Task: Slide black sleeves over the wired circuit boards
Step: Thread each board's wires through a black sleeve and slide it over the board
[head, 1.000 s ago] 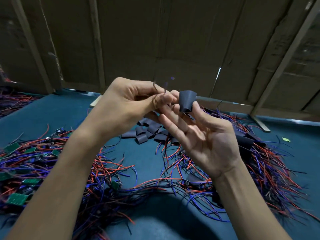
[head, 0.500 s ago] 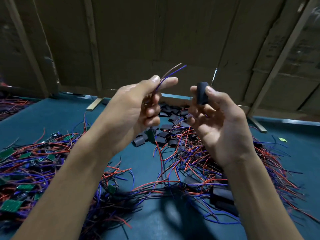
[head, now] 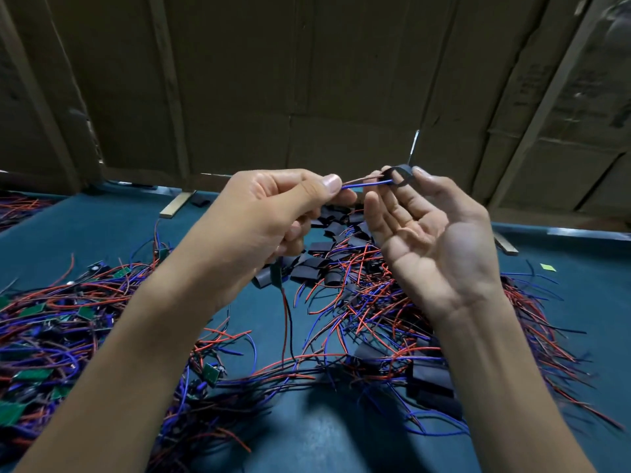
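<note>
My left hand (head: 269, 213) pinches a pair of thin wires (head: 367, 183), one blue and one reddish, between thumb and forefinger. Their free ends point right into the round mouth of a black sleeve (head: 400, 175). My right hand (head: 433, 240) holds that sleeve at its fingertips, palm turned up. A small green circuit board (head: 276, 276) hangs below my left hand, with red and black wires trailing down from it. Both hands are raised above the blue table (head: 102, 233).
Loose black sleeves (head: 327, 264) lie in a heap behind the hands. Tangled red and blue wires with green boards (head: 37, 336) cover the left side; sleeved boards with wires (head: 433, 380) lie on the right. A cardboard wall (head: 307, 80) closes the back.
The hands have come together. The wire ends, which pointed up, now lie level and reach the sleeve's mouth. My right hand has turned the sleeve's opening toward the wires.
</note>
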`<state>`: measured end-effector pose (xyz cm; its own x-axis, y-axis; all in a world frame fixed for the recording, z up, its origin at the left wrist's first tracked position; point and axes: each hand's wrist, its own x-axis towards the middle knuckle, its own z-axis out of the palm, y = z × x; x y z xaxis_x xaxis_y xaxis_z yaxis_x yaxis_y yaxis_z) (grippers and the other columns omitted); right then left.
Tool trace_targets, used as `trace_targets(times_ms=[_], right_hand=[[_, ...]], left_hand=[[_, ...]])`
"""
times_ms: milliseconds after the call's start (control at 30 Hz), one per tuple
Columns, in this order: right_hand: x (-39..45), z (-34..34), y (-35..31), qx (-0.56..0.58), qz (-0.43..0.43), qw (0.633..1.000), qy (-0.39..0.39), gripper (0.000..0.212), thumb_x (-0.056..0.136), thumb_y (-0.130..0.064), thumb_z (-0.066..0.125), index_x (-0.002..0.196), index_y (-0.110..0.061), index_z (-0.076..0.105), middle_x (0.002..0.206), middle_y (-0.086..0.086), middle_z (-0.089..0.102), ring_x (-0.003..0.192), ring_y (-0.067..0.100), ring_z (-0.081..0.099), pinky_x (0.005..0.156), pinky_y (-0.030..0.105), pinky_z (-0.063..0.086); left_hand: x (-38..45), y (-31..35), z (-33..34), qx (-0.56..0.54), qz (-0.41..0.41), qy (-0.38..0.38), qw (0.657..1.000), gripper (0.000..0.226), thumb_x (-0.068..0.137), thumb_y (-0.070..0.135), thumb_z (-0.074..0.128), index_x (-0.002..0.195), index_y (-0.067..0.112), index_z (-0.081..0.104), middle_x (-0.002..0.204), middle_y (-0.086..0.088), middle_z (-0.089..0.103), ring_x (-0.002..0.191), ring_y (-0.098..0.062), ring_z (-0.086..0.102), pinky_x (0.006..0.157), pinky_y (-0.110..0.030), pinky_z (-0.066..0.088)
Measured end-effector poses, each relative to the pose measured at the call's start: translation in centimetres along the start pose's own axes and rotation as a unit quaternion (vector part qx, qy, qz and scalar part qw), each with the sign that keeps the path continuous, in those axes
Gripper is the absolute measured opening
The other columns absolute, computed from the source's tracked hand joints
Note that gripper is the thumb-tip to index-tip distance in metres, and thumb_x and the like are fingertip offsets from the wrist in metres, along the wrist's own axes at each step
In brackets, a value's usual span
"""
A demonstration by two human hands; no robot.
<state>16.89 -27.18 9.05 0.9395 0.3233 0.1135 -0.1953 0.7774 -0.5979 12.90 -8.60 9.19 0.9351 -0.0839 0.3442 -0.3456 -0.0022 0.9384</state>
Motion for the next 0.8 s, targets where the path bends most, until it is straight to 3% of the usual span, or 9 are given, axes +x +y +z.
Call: trace_targets(times_ms=[267, 400, 567, 700, 800], right_hand=[[-0.1, 0.2, 0.9, 0.003, 0.034, 0.998, -0.047, 0.022, 0.087, -0.015, 0.067, 0.103, 0.001, 0.066, 0.099, 0.019, 0.071, 0.093, 0.035, 0.074, 0.079, 0.035, 0.062], [-0.1, 0.1, 1.3, -0.058, 0.005, 0.996, -0.068, 0.017, 0.087, -0.017, 0.067, 0.092, -0.003, 0.075, 0.097, 0.017, 0.073, 0.095, 0.030, 0.074, 0.082, 0.034, 0.060], [0.2, 0.1, 2.0, -0.155, -0.074, 0.983, -0.064, 0.030, 0.085, -0.007, 0.070, 0.115, -0.003, 0.064, 0.101, 0.018, 0.073, 0.091, 0.027, 0.074, 0.078, 0.033, 0.059], [0.3, 0.0, 2.1, -0.145, -0.084, 0.984, -0.052, 0.040, 0.081, -0.005, 0.072, 0.119, 0.000, 0.060, 0.099, 0.019, 0.073, 0.088, 0.027, 0.074, 0.076, 0.032, 0.059], [0.2, 0.0, 2.0, -0.122, -0.057, 0.989, -0.055, 0.025, 0.087, -0.009, 0.067, 0.110, 0.000, 0.067, 0.098, 0.018, 0.075, 0.090, 0.025, 0.075, 0.079, 0.031, 0.059]], left_hand=[[0.0, 0.1, 0.6, 0.019, -0.003, 0.036, 0.999, 0.024, 0.098, 0.026, 0.063, 0.084, 0.014, 0.078, 0.067, -0.003, 0.034, 0.055, -0.011, 0.027, 0.045, -0.020, 0.026], [0.0, 0.0, 0.7, 0.047, 0.018, 0.063, 0.997, 0.022, 0.097, 0.027, 0.065, 0.082, 0.017, 0.077, 0.058, 0.004, 0.038, 0.050, -0.007, 0.034, 0.046, -0.017, 0.033], [0.0, -0.1, 1.3, 0.040, 0.023, 0.106, 0.993, 0.015, 0.094, 0.026, 0.068, 0.086, 0.012, 0.071, 0.056, 0.008, 0.046, 0.050, -0.010, 0.037, 0.049, -0.021, 0.035], [0.0, 0.1, 2.1, -0.038, 0.000, 0.095, 0.995, 0.013, 0.095, 0.022, 0.065, 0.088, 0.012, 0.070, 0.062, 0.005, 0.050, 0.059, -0.009, 0.038, 0.053, -0.024, 0.030], [0.0, 0.2, 2.2, -0.070, -0.011, 0.088, 0.994, 0.011, 0.094, 0.017, 0.064, 0.093, 0.008, 0.071, 0.065, 0.006, 0.055, 0.060, -0.006, 0.041, 0.051, -0.021, 0.029]])
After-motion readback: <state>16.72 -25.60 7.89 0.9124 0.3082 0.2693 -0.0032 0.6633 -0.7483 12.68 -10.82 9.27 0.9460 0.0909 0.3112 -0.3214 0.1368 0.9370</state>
